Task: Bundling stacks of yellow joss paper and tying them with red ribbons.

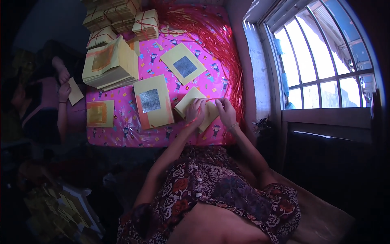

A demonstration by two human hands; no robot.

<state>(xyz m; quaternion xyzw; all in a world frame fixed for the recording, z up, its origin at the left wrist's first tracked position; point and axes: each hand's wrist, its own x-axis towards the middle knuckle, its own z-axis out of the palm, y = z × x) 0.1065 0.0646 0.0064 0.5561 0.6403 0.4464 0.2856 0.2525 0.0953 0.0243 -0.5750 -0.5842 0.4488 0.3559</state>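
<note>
A small stack of yellow joss paper (187, 98) lies turned at an angle near the front right of the table, under my hands. My left hand (195, 110) rests on the stack with its fingers closed on a red string (212, 99), and a loose red end hangs along that wrist. My right hand (226, 111) pinches the same string at the stack's right side, fingertips together. Just left of my hands lies a yellow stack with a silver square (150, 100). Beyond them is another sheet stack with a silver square (185, 66).
Long red strings (211, 38) spread along the table's right edge. A tall yellow paper pile (111, 67) and tied bundles (111, 18) stand at the back left. A gold-square stack (100, 114) lies front left. At left, another person's hands (64, 87) hold yellow paper. A barred window (321, 65) is right.
</note>
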